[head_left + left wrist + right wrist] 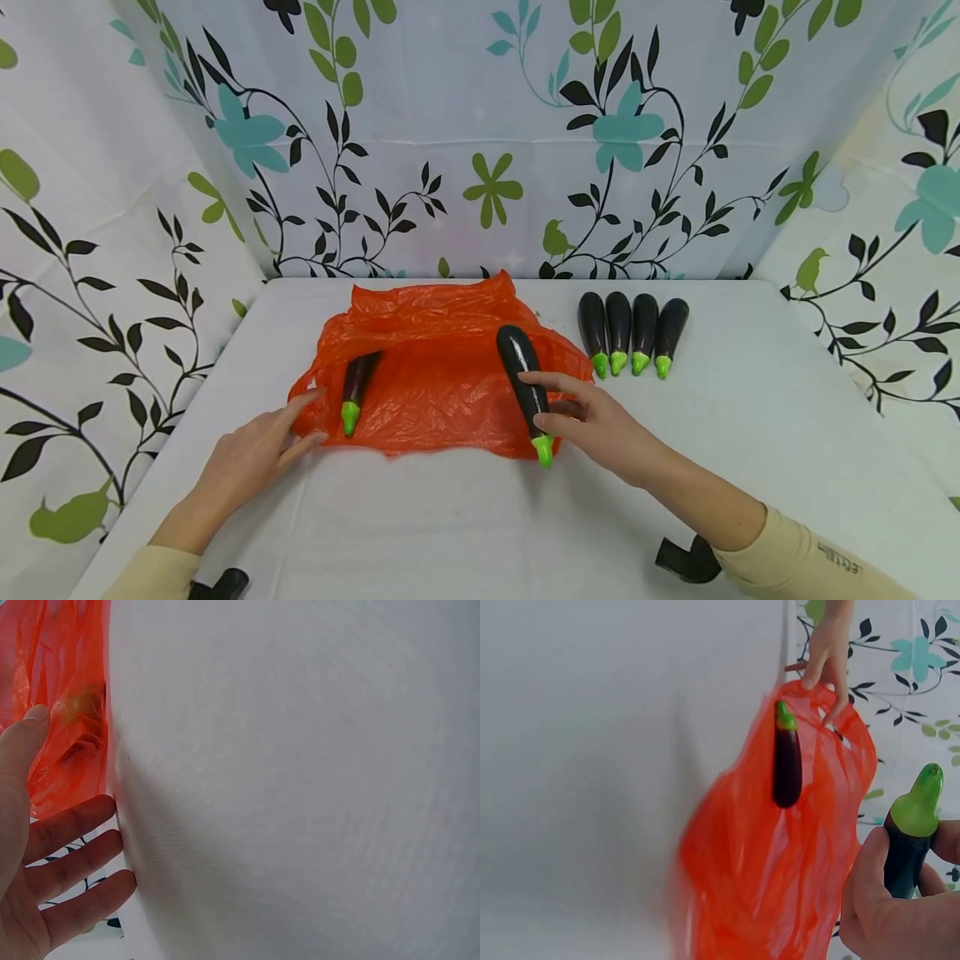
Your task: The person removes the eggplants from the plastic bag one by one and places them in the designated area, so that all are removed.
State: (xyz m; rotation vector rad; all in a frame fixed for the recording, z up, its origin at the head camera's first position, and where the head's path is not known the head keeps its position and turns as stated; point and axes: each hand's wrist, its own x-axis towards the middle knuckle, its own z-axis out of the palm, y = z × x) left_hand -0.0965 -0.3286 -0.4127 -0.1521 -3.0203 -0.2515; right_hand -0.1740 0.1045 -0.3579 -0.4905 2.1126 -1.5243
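Note:
My right hand (611, 433) holds a dark eggplant (520, 367) between thumb and fingers, above the right part of an orange plastic bag (442, 408). Its green stem end points down toward me; the right wrist view shows that end (917, 814) close up. At the bag's left edge my left hand (247, 458) rests with its fingers apart and fairly straight, touching the plastic. Another eggplant (357, 390) lies at the bag's left side, and in the head view its far end goes under the bag's upper layer.
Several more eggplants (632, 329) lie side by side at the back right of the white table (420, 533), green ends toward me. A leaf-patterned curtain (450, 117) hangs behind and at both sides.

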